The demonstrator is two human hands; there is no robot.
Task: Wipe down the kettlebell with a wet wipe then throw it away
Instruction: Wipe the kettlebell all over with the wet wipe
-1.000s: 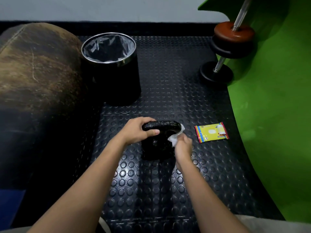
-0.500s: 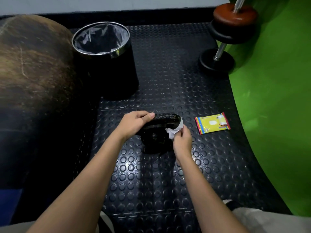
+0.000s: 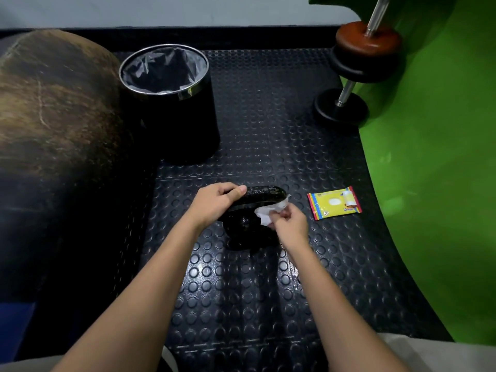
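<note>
A black kettlebell (image 3: 243, 232) stands on the studded black floor mat (image 3: 241, 291) in front of me. My left hand (image 3: 214, 202) grips the left end of its handle. My right hand (image 3: 291, 222) pinches a crumpled white wet wipe (image 3: 264, 213) against the right side of the kettlebell, just under the handle. A black round bin (image 3: 171, 103) with a chrome rim and a grey liner stands open behind and to the left of the kettlebell.
A yellow wet-wipe pack (image 3: 334, 202) lies on the mat right of the kettlebell. A dumbbell (image 3: 357, 68) with black and brown plates leans at the back right against a green surface (image 3: 429, 157). A large brown worn bag (image 3: 53, 103) fills the left.
My right hand has shifted the wipe slightly lower along the kettlebell's right side. My left hand keeps its hold on the handle. The view has tilted a little.
</note>
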